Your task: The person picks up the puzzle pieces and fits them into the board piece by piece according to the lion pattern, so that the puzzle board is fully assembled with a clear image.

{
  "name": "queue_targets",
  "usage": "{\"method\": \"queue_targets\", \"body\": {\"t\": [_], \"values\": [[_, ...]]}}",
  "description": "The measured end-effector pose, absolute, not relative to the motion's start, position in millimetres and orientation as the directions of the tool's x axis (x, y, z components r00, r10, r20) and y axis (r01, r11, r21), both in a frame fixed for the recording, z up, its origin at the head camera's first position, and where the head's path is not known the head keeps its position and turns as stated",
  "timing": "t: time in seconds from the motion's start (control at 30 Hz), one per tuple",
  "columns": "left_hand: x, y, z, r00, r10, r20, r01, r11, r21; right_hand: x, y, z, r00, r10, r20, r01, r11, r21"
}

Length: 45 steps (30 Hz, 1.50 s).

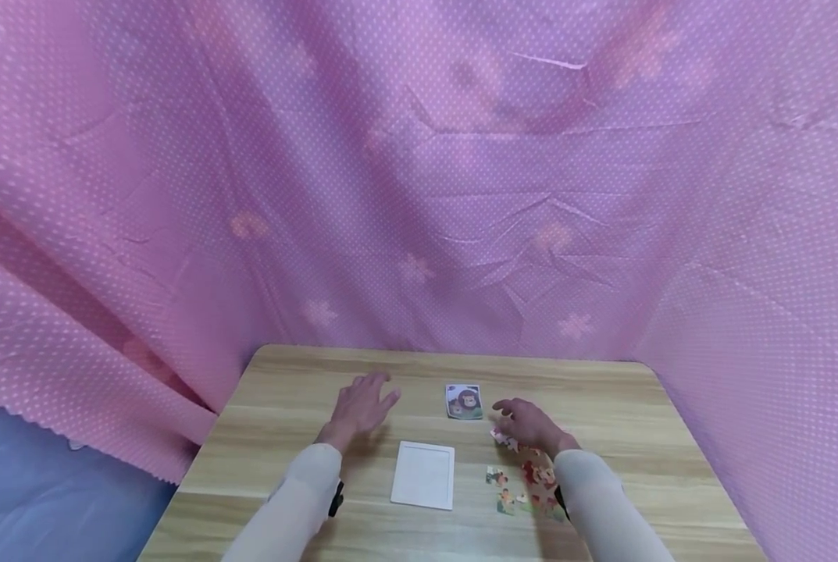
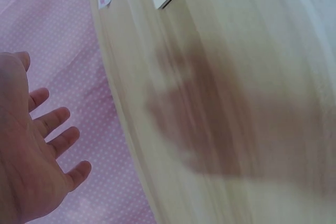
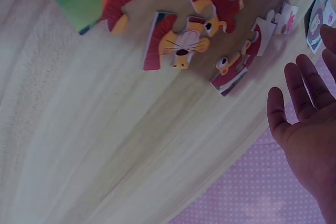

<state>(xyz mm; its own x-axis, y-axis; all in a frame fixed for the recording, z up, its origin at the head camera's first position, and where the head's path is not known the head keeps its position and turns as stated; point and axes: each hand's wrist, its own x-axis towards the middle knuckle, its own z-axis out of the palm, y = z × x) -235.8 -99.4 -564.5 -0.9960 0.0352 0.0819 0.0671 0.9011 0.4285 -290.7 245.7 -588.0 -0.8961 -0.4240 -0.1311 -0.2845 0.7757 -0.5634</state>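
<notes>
My left hand (image 1: 359, 405) hovers over the wooden table, left of a stack of picture cards (image 1: 464, 402), its fingers spread and holding nothing. Its relaxed fingers also show in the left wrist view, where the hand (image 2: 37, 145) casts a shadow on the wood. To the right of the cards is my right hand (image 1: 527, 425), empty, with loosely bent fingers above some puzzle pieces (image 1: 506, 439). In the right wrist view that hand (image 3: 310, 124) is beside several red and orange pieces (image 3: 181, 45). A white rectangular tray (image 1: 423, 475) lies between the forearms.
More puzzle pieces (image 1: 506, 499) lie right of the tray, partly hidden by the right forearm. Pink dotted cloth (image 1: 419, 195) hangs behind the table (image 1: 285, 382) and at both sides. Blue fabric (image 1: 53, 499) is at the lower left.
</notes>
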Motion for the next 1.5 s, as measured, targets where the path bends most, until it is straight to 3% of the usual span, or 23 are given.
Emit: {"method": "queue_targets", "body": {"t": [0.23,0.6,0.97,1.5], "values": [[-228,-94,-572,-0.993,0.064,0.099,0.098,0.915,0.391,-291,246,-593,-0.891,-0.440,-0.113,-0.316,0.778,-0.543],[-216,-88,-596,-0.990,0.124,0.071,0.142,0.891,0.430,-290,248,-602,-0.878,-0.458,-0.141,-0.328,0.788,-0.520],[-200,-88,-619,-0.978,0.172,0.119,0.207,0.873,0.441,-293,249,-606,-0.870,-0.463,-0.166,-0.319,0.788,-0.526],[-191,-96,-630,-0.980,0.197,0.041,0.195,0.883,0.426,-295,243,-611,-0.891,-0.420,-0.171,-0.285,0.812,-0.509]]}}
